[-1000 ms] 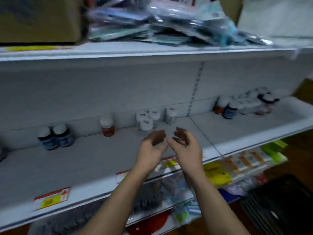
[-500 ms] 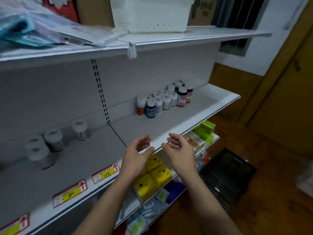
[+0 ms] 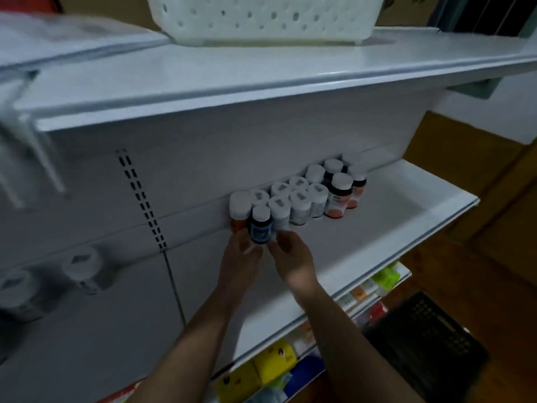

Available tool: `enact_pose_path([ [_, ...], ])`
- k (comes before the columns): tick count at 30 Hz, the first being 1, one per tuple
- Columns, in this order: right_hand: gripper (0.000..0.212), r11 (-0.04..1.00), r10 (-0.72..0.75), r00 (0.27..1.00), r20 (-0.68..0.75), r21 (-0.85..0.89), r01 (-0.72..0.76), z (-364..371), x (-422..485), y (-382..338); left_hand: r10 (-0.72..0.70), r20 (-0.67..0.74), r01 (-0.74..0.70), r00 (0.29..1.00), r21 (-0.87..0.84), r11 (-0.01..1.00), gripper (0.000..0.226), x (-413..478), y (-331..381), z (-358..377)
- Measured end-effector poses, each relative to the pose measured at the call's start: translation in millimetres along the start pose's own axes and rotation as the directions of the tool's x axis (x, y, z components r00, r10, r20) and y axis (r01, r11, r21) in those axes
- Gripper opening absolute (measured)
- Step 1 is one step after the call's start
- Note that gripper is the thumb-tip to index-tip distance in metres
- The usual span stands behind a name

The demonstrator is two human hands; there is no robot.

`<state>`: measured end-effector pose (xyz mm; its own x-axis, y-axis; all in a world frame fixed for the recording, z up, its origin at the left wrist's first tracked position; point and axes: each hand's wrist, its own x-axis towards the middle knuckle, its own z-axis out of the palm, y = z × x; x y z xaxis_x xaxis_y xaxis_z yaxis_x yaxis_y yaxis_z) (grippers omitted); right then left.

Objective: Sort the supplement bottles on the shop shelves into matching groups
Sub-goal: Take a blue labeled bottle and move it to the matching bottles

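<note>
Moved: both hands, apart and held short of the shelf edge half a second ago, now reach in to the front of the bottle cluster, and the camera sits much closer to it.
Shelf (image 3: 392,216): white metal, running from 8 o'clock up to 3 o'clock across the view; the bottles stand at its back wall, just right of centre.
Upper shelf (image 3: 261,77): white, across the top of the view, carrying a perforated white basket (image 3: 261,21) at 12 o'clock.
Black crate (image 3: 430,344): on the wooden floor at 4 o'clock.
Bottle cluster (image 3: 302,196): white-capped bottles packed cap to cap in a slanted double row, all upright, long axes vertical, caps toward the camera; two dark bottles with pale orange labels (image 3: 338,199) close the 2 o'clock end.
Left-end bottles (image 3: 84,266): a couple of blurred white-capped ones at 9 o'clock, well apart from the cluster.
Left hand (image 3: 241,263): fingers curled, thumb and fingertips pressed to the left side of the blue-labelled bottle.
Right hand (image 3: 290,260): fingers bent, tips meeting the same bottle's lower right side; whether they grip or only touch I cannot tell.
Blue-labelled bottle (image 3: 260,226): dark, white cap, upright, label facing the camera, at the cluster's front 7 o'clock corner, between the two hands.
Orange bottle (image 3: 237,212): just behind it to the left, touching, upright.
</note>
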<state>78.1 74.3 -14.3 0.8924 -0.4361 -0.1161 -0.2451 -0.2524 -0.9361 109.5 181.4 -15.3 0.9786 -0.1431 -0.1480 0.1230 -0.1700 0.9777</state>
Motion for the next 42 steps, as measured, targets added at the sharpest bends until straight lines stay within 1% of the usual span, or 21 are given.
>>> enact_pose_path([
  [2,0.021,1.000,0.019,0.998,0.052,-0.020,-0.018,2.1,19.6,0.5,0.043,-0.020,-0.040,0.999,0.097,0.994,0.030,14.8,-0.2,6.4],
  [3,0.020,1.000,0.010,0.998,0.065,-0.023,-0.009,3.8,27.9,1.2,0.050,-0.026,-0.047,0.998,0.119,0.992,0.032,22.8,-3.7,9.8],
  [5,0.023,1.000,-0.019,0.996,0.089,-0.007,0.020,8.3,40.9,2.2,0.032,-0.040,-0.027,0.999,0.110,0.994,0.036,34.9,-11.2,15.6],
  [8,0.027,0.999,-0.024,0.991,0.133,0.025,0.021,10.1,56.2,5.8,0.016,-0.090,-0.005,0.996,0.118,0.993,0.035,46.9,-22.8,24.8],
  [11,0.028,0.998,-0.051,0.983,0.176,0.044,0.044,2.5,63.2,9.4,-0.001,-0.155,0.022,0.988,0.135,0.991,0.026,38.5,-10.5,35.3],
  [13,0.029,0.996,-0.084,0.972,0.218,0.040,0.077,-8.7,65.2,10.6,0.002,-0.197,0.028,0.980,0.147,0.989,0.024,28.6,-2.3,40.9],
  [14,0.028,0.996,-0.092,0.967,0.237,0.026,0.088,-15.7,66.3,11.3,-0.003,-0.214,0.038,0.977,0.158,0.987,0.018,21.6,0.3,44.0],
  [15,0.027,0.996,-0.087,0.964,0.250,0.023,0.083,-23.4,66.0,13.2,-0.014,-0.238,0.051,0.971,0.151,0.987,0.013,13.0,1.9,47.3],
  [16,0.026,0.997,-0.078,0.962,0.260,0.041,0.069,-32.2,63.9,14.9,-0.034,-0.273,0.076,0.961,0.145,0.986,0.015,3.9,3.1,51.2],
  [18,0.023,0.990,-0.076,0.955,0.287,0.139,0.037,-52.1,54.7,18.6,-0.064,-0.347,0.109,0.936,0.112,0.988,0.016,-13.1,4.9,63.8],
  [21,0.019,0.966,-0.108,0.941,0.322,0.259,0.022,-82.9,37.1,24.3,-0.041,-0.419,0.051,0.907,0.013,0.999,0.016,-43.3,13.8,91.6],
  [23,0.020,0.951,-0.120,0.933,0.340,0.308,0.010,-101.9,22.8,27.5,-0.043,-0.414,0.051,0.909,0.009,0.999,0.026,-67.6,18.0,108.5],
  [25,0.024,0.937,-0.117,0.906,0.406,0.349,-0.035,-120.7,5.3,32.6,-0.054,-0.408,0.055,0.911,-0.010,0.998,0.039,-95.7,18.9,121.9],
  [28,0.025,0.933,-0.118,0.855,0.504,0.350,-0.078,-148.4,-21.6,41.1,-0.047,-0.406,0.010,0.913,-0.094,0.996,0.059,-136.1,20.2,133.5],
  [30,0.027,0.925,-0.130,0.842,0.523,0.370,-0.087,-163.1,-39.5,44.7,-0.033,-0.390,-0.003,0.920,-0.093,0.996,0.066,-159.8,21.8,137.7],
  [32,0.029,0.916,-0.137,0.827,0.546,0.387,-0.104,-175.0,-58.9,44.2,0.005,-0.379,-0.050,0.925,-0.110,0.993,0.065,-182.3,23.3,141.0],
  [35,0.032,0.892,-0.176,0.789,0.589,0.434,-0.126,-187.9,-88.1,38.4,0.035,-0.381,-0.121,0.924,-0.205,0.971,0.059,-213.9,26.1,143.4],
  [39,0.036,0.896,-0.225,0.757,0.613,0.435,-0.086,-197.4,-127.0,29.9,0.001,-0.374,-0.149,0.928,-0.367,0.918,0.053,-254.0,28.7,140.3],
  [42,0.035,0.899,-0.233,0.730,0.643,0.428,-0.091,-200.6,-161.2,22.9,-0.039,-0.401,-0.161,0.915,-0.453,0.877,0.056,-290.6,30.4,132.6],
])
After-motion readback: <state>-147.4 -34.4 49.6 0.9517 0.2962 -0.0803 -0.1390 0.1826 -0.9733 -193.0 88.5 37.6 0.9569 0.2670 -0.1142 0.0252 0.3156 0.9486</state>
